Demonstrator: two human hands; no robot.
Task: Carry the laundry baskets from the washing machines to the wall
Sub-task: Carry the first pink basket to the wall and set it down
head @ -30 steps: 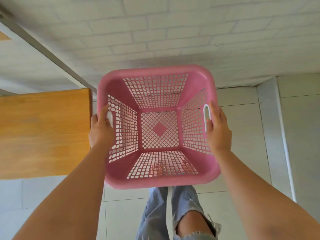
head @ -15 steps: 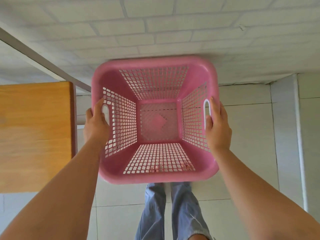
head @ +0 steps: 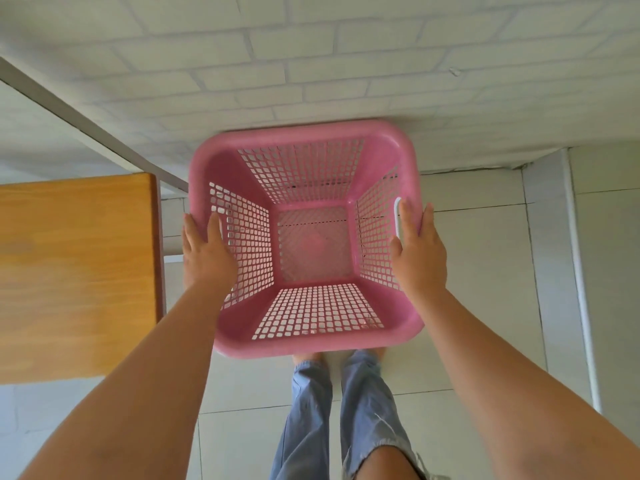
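Note:
An empty pink laundry basket [head: 311, 323] with lattice sides is held low over the tiled floor. Its far rim sits right at the foot of the white brick wall [head: 346, 64]. My left hand [head: 207, 254] clasps the basket's left rim at the handle, thumb inside and fingers outside. On the right rim my right hand [head: 419, 251] does the same beside the white handle slot [head: 397, 216]. I cannot tell whether the basket's bottom touches the floor.
A wooden tabletop [head: 76, 271] stands close on the left, its edge near my left wrist. A grey rail [head: 86, 123] runs diagonally along the wall on the left. A white pipe [head: 581, 306] runs along the floor on the right. My legs in blue jeans [head: 346, 410] are below the basket.
The basket has moved forward and down until its far rim reached the wall's foot. Both arms stretched out with it and both hands kept their hold on the rim.

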